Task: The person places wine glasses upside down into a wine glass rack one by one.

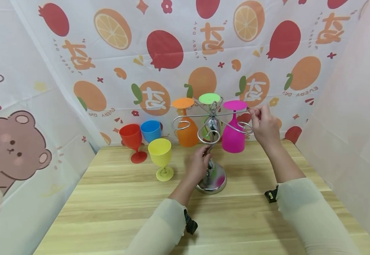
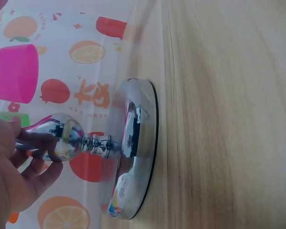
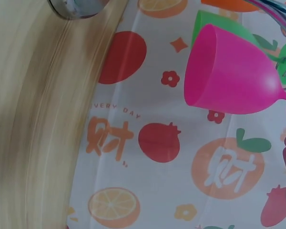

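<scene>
A chrome goblet rack [image 1: 212,124] with curled wire arms stands upright on a round base [image 2: 145,181]. My left hand [image 1: 198,164] grips its stem below the arms; the left wrist view shows the fingers [image 2: 45,179] curled at a shiny bulb in the stem. At the right, my right hand [image 1: 265,126] pinches the end of a wire arm beside a magenta goblet [image 1: 233,139]. That goblet hangs upside down by its foot, as do an orange goblet [image 1: 188,134] and a green goblet [image 1: 209,98], the green one partly hidden behind the rack.
Left of the rack, a red goblet [image 1: 131,136], a blue goblet [image 1: 151,131] and a yellow goblet [image 1: 160,154] stand upright on the wooden table [image 1: 114,212]. A fruit-printed cloth [image 1: 185,46] hangs behind, close to the table's back edge.
</scene>
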A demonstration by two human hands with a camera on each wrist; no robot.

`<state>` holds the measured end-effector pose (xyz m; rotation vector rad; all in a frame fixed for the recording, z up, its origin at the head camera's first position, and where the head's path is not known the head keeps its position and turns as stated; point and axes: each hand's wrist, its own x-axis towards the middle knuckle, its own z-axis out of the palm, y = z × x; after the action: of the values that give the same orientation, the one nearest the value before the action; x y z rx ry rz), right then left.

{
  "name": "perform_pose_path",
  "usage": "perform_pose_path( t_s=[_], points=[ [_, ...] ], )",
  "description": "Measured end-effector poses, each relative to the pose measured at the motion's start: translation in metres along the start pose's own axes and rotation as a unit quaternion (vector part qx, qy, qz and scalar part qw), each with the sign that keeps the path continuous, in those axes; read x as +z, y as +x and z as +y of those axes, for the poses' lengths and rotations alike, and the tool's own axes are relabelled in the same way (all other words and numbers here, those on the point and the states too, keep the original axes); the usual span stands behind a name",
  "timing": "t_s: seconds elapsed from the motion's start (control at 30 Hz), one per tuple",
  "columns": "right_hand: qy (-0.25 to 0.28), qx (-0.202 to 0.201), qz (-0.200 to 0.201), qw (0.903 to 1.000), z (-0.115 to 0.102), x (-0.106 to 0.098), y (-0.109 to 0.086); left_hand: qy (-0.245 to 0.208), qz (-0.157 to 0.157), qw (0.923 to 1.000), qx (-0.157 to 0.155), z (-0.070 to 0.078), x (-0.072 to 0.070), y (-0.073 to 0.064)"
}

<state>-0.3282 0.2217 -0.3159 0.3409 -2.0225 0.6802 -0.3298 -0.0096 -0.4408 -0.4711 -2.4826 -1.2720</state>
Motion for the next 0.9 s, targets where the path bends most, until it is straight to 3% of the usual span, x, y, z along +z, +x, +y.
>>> perform_pose_path(
  t_s=[0.2,0.3,0.33,0.4,0.43,0.53,0.57,0.63,0.7,0.73,0.83,0.9],
  points=[
    [0.028,0.033,-0.018,0.9989,0.007,0.002,0.002,0.007,0.002,0.9999,-0.012,0.001,0.003,-0.001],
    [0.091,0.080,-0.006,0.9926,0.009,0.003,-0.003,0.006,0.003,0.9998,-0.018,0.001,0.003,-0.001],
    [0.130,0.105,0.011,0.9858,0.010,0.003,-0.005,0.006,0.004,0.9998,-0.019,0.000,0.003,-0.001],
    [0.225,0.157,0.072,0.9589,0.010,0.004,-0.012,0.004,0.005,0.9998,-0.021,-0.001,0.003,0.000],
    [0.273,0.175,0.110,0.9395,0.010,0.004,-0.017,0.002,0.005,0.9997,-0.022,-0.001,0.004,0.000],
    [0.392,0.203,0.221,0.8697,0.003,0.007,-0.034,-0.009,0.004,0.9996,-0.027,-0.002,0.005,0.001],
    [0.413,0.205,0.244,0.8531,-0.001,0.009,-0.042,-0.016,0.004,0.9994,-0.031,-0.003,0.005,0.001],
    [0.431,0.206,0.264,0.8382,-0.013,0.016,-0.057,-0.027,0.002,0.9988,-0.041,-0.004,0.005,0.001],
    [0.441,0.203,0.259,0.8349,-0.027,0.025,-0.073,-0.036,-0.004,0.9979,-0.054,-0.005,0.005,0.000],
    [0.440,0.200,0.247,0.8395,-0.034,0.030,-0.080,-0.039,-0.006,0.9973,-0.062,-0.006,0.006,0.000],
    [0.436,0.193,0.190,0.8582,-0.053,0.043,-0.097,-0.043,-0.010,0.9962,-0.075,-0.007,0.006,-0.002],
    [0.421,0.192,0.138,0.8758,-0.065,0.050,-0.105,-0.042,-0.010,0.9957,-0.082,-0.007,0.006,-0.003]
  ],
)
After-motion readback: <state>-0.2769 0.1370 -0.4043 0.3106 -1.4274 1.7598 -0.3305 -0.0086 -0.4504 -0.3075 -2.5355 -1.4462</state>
